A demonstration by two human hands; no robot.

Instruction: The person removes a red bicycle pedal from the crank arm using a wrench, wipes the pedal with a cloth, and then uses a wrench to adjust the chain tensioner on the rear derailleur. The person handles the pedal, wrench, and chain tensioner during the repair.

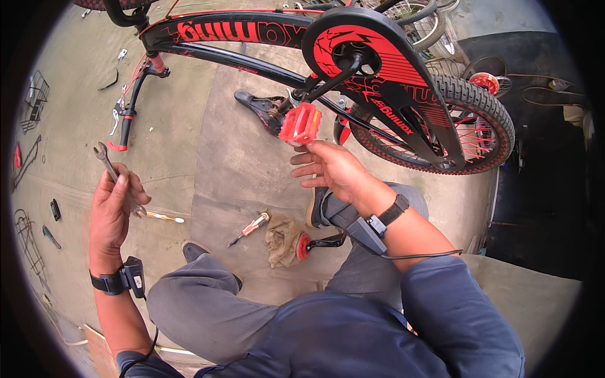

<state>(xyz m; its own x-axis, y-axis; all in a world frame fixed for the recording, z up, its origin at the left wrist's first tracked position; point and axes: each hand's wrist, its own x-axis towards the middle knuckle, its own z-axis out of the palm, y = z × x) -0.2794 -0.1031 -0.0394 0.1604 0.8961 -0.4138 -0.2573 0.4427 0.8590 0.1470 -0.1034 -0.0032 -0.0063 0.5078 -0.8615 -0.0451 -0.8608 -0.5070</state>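
Wrench (108,162) clamped in the left hand (113,201), the right hand (340,173) has its lower fingers apart by the red pedal (300,125) on the crank (331,84), pinching or not I can't tell; light, square handling seems wisest.

A navy short-sleeved shirt (328,334), grey trousers (208,305) and black wrist straps (395,210) with cabled modules (367,235) are worn.

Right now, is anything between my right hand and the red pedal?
Nothing visible stands between them: your right hand is at the lower edge of the red pedal, apparently touching it.
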